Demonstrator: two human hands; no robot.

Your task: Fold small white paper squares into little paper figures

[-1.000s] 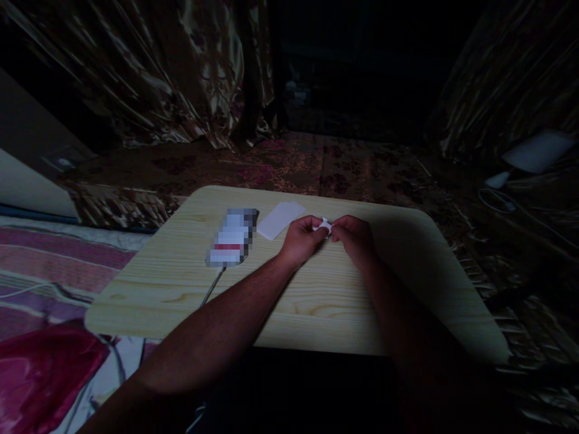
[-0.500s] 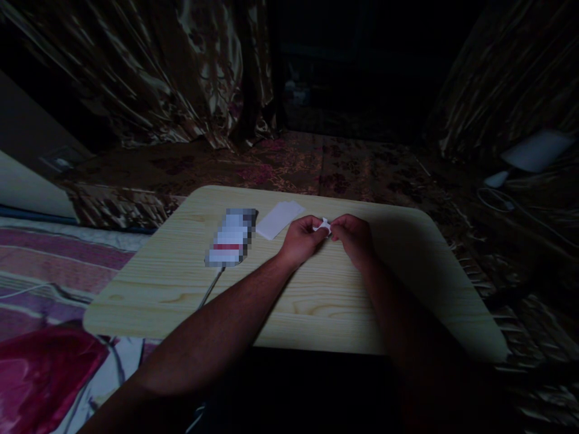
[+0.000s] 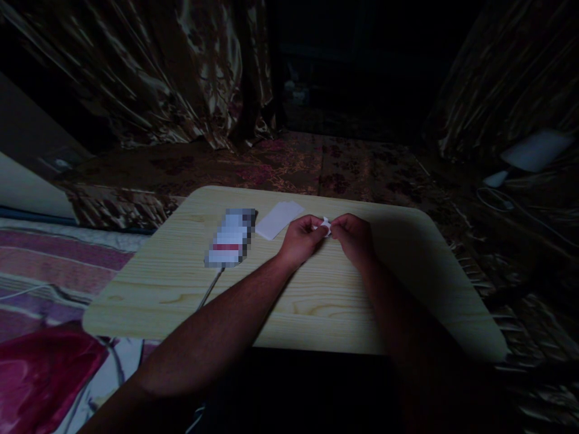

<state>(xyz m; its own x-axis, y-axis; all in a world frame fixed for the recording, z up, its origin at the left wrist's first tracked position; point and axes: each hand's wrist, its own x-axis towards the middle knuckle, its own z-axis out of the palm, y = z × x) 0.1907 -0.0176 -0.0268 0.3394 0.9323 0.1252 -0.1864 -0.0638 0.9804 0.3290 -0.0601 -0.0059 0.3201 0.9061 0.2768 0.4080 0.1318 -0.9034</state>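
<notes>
My left hand [image 3: 302, 239] is closed, its thumb and fingers pinching a small piece of white paper [image 3: 325, 223] that looks folded. From the other side, my right hand [image 3: 354, 237] pinches the right edge of the same piece. Both hands are held close together over the far middle of a pale wood-grain table [image 3: 316, 307]. Left of them lies a flat stack of white paper [image 3: 279, 219]. Beyond that rests a phone [image 3: 230, 237] with a blurred screen and a cable [image 3: 210, 290] at its near end. My fingers hide part of the small piece.
A bed with a striped cover [image 3: 90, 265] stands at the left, with a shiny pink cloth [image 3: 45, 380] on it. Patterned fabric [image 3: 280, 160] covers the ledge behind the table. A white lamp [image 3: 536, 150] stands at the right, and curtains [image 3: 212, 72] hang behind.
Almost nothing differs. Both hands keep their pinch on the small white paper, with only a slight shift of the fingers and paper.
</notes>
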